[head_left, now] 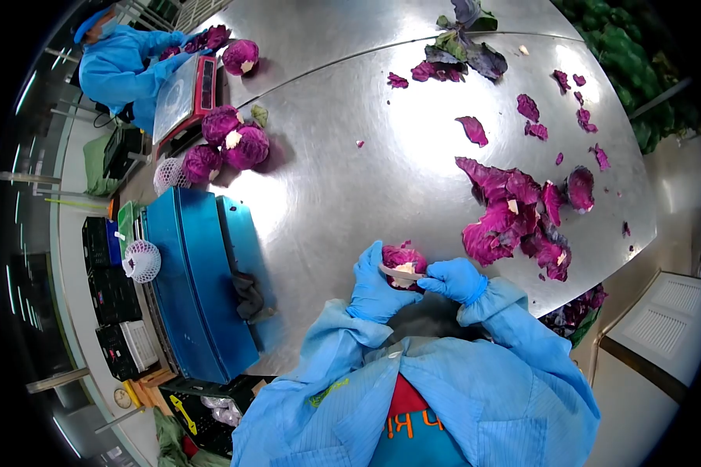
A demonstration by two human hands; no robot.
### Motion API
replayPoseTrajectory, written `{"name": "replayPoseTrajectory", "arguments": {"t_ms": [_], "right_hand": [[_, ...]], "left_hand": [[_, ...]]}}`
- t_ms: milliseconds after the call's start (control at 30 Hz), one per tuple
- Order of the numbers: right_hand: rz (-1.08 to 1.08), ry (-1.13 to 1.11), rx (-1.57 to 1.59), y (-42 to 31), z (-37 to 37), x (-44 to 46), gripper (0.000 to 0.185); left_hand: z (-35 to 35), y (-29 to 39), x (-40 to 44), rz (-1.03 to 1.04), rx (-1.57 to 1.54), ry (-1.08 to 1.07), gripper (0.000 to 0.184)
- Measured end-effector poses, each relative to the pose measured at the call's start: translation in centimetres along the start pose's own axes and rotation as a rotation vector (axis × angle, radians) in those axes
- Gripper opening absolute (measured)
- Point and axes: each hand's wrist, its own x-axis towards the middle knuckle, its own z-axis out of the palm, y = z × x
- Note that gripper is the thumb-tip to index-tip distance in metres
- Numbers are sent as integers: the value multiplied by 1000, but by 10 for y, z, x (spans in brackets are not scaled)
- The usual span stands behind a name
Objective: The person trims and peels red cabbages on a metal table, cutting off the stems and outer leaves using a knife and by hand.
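In the head view, my left hand (372, 284), in a blue glove, is wrapped round a red cabbage (403, 255) at the table's near edge. My right hand (456, 281), gloved in blue too, grips a knife (399, 272) by its handle. The blade lies across the pale stem end of the cabbage. To the right of my hands spreads a pile of torn purple cabbage leaves (502, 210). Several trimmed red cabbages (245, 146) sit together at the far left of the table.
A co-worker (125, 70) in blue handles cabbage behind a red scale (204, 84) at the upper left. A blue metal machine (199, 284) stands left of me. Dark outer leaves (483, 58) lie at the far side of the steel table (335, 156).
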Motion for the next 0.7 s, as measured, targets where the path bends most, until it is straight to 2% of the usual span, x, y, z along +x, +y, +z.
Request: {"name": "replayPoseTrajectory", "arguments": {"t_ms": [133,233,333,433,533,633,700], "right_hand": [[-1,-6,-81,2,-1,8,45],[59,-56,-185,-5,-1,13,40],[173,-173,-366,-30,-12,17,44],[221,-205,-387,-29,-6,14,47],[147,-144,-407,-19,0,11,49],[291,-299,-283,-15,-8,16,36],[207,-215,-314,-22,-14,13,41]], "left_hand": [[-5,4,6,-98,-52,-32,114],[-7,9,10,-132,-74,-61,102],[-5,7,16,-103,-81,-59,90],[-4,11,18,-55,-19,-25,86],[-3,10,20,-67,-19,-31,84],[-5,20,20,-64,25,-9,82],[-4,19,22,-84,15,-37,81]]}}
